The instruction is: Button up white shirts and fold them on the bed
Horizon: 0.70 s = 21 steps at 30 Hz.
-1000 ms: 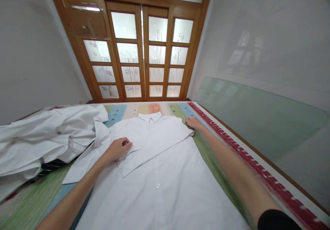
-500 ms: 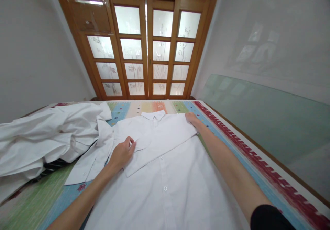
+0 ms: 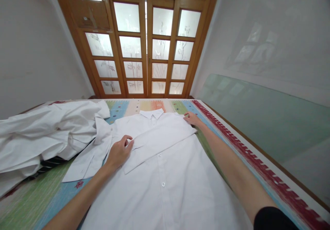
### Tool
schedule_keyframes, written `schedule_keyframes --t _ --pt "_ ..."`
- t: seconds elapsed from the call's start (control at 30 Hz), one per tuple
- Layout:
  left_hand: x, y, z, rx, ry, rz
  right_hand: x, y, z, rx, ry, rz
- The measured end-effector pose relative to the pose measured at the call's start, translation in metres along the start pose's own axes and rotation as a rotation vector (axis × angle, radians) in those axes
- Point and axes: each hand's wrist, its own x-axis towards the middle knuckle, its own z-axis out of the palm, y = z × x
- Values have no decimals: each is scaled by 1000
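Observation:
A white button-up shirt [image 3: 177,164] lies spread front side up, its collar [image 3: 151,114] at the far end. One sleeve [image 3: 154,140] is folded across the chest, while the other sleeve [image 3: 86,161] stretches out to the left. My left hand [image 3: 120,151] rests over the left side of the chest, beside the folded sleeve's cuff end, its thumb and forefinger apart with nothing visible between them. At the right shoulder edge is my right hand [image 3: 192,118], fingers loosely spread and touching or just over the fabric.
To the left lies a heap of white clothing [image 3: 51,130], with a dark striped piece of cloth [image 3: 53,163] showing under it. A colourful striped cover [image 3: 41,195] lies beneath everything. A pale green panel [image 3: 257,120] lines the right wall; wood-framed glass doors [image 3: 148,51] stand beyond.
My right hand's fingers have loosened from the shirt's shoulder edge. My left hand has shifted slightly left, and its fingers stay apart. The folded sleeve lies as before.

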Motion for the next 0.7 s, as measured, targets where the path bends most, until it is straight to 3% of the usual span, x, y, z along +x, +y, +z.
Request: schedule_keyframes --t 0.13,0.23,0.37,0.5,0.6,0.7 --pt "7 0 -6 -398 -53 -43 -3 -4 -4 -7 -22 -13" --pt "11 3 -14 -565 -141 -111 -1 -9 -4 11 -53 -30" --pt "11 5 -24 -672 -272 -140 6 -16 -4 17 -68 -44" --pt "9 3 -25 -701 -358 -122 16 -24 -7 -2 -90 -168" --pt "7 -3 -21 -723 -369 -115 21 -31 -8 38 -212 -193" --pt "6 -8 -17 -748 -330 -118 25 -40 -9 71 -355 -121"
